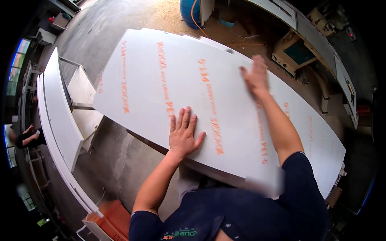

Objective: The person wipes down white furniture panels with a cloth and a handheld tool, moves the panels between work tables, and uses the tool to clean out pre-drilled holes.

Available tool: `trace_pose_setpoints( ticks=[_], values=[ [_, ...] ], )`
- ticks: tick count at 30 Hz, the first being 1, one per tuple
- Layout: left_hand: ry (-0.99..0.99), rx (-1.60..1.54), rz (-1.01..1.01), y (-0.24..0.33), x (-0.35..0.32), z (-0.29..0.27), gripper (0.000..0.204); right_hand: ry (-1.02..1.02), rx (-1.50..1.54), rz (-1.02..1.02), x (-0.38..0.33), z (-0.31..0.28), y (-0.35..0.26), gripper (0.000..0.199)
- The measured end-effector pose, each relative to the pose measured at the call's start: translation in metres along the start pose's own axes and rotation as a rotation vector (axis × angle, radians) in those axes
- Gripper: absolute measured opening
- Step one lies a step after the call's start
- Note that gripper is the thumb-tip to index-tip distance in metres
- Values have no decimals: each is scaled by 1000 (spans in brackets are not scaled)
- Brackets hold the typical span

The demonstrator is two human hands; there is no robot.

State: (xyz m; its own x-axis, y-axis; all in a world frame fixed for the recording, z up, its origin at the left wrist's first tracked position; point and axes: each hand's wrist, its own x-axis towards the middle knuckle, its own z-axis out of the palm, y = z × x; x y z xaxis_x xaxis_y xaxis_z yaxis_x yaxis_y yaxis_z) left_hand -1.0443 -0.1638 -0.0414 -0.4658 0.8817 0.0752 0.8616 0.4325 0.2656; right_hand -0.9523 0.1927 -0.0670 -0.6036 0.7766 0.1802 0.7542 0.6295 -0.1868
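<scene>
A large white panel (181,80) with rows of orange print lies slanted across the middle of the head view, in front of my body. My left hand (184,134) rests flat on its face near the close edge, fingers and thumb spread. Farther off to the right, my right hand (256,76) is stretched out at the panel's far edge, its thumb apart from the fingers and slightly blurred. Neither hand grips anything. A pale blurred patch covers the panel's near edge by my chest, and what supports the panel is mostly hidden beneath it.
Long white panels (60,108) stand at the left beside a pale frame (82,88). An orange crate (114,215) sits at lower left. Beyond the far edge are a blue barrel (188,14), an orange hose (194,12) and a cabinet-like bench (295,52). Another person (30,138) is far left.
</scene>
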Motion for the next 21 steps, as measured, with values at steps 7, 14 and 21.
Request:
trace_pose_setpoints(
  ticks=[7,14,21],
  values=[
    [71,277,-442,-273,26,-40,66,-337,417,-403,-14,56,-338,86],
    [72,207,-704,-422,36,-65,64,-693,563,-624,-105,16,-349,82],
    [39,261,-538,-373,97,-60,62,185,-260,678,-111,-14,110,64]
  ],
)
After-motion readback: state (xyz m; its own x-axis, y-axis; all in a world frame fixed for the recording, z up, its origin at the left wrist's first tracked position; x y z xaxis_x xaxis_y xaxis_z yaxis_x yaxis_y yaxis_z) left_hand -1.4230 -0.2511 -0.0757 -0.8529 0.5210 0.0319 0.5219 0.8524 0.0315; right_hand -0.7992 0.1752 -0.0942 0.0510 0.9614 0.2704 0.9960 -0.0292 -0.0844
